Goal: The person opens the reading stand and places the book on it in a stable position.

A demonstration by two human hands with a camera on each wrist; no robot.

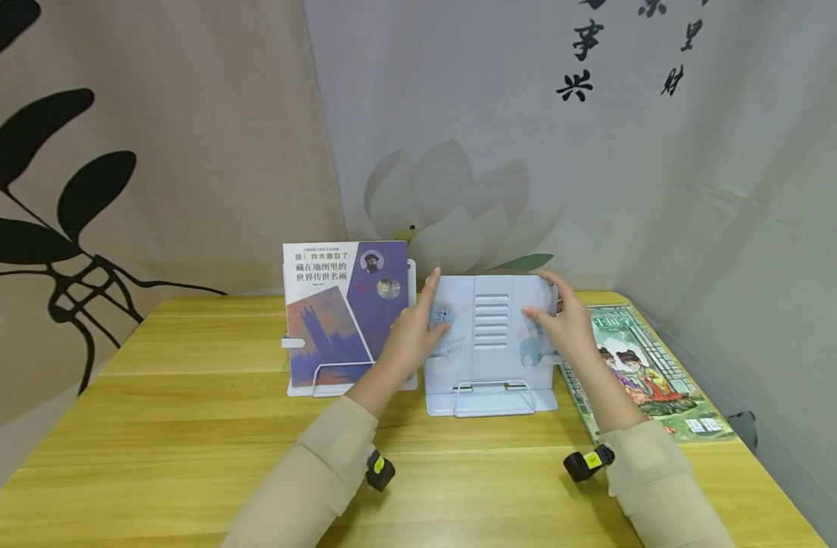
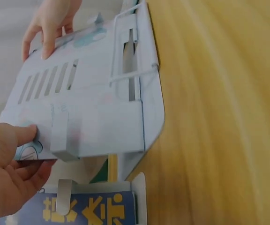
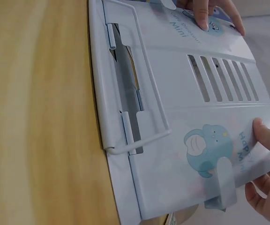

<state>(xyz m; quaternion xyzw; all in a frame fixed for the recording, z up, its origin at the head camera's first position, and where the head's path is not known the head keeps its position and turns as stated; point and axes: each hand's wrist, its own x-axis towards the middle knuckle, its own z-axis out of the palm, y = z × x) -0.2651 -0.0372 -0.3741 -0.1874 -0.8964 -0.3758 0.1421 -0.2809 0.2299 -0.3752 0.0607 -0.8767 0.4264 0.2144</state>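
A pale blue metal book stand (image 1: 490, 365) with cartoon animals and a row of slots stands upright on the table. My left hand (image 1: 416, 329) holds its left edge, thumb on the front panel and fingers behind, as the left wrist view shows. The right hand (image 1: 571, 327) grips the opposite edge in the same way, its thumb (image 3: 265, 136) on the face near the printed blue elephant (image 3: 209, 149). Across the bottom of the stand runs a white wire holder (image 3: 149, 70). Small side clips (image 3: 226, 183) stick out at both edges.
Left of this stand, a purple and white book (image 1: 384, 327) leans on a second white stand (image 1: 413, 380). To the right lies a green illustrated book (image 1: 665, 373) flat on the wooden table (image 1: 186, 426). A printed curtain (image 1: 446, 91) hangs behind the table's back edge.
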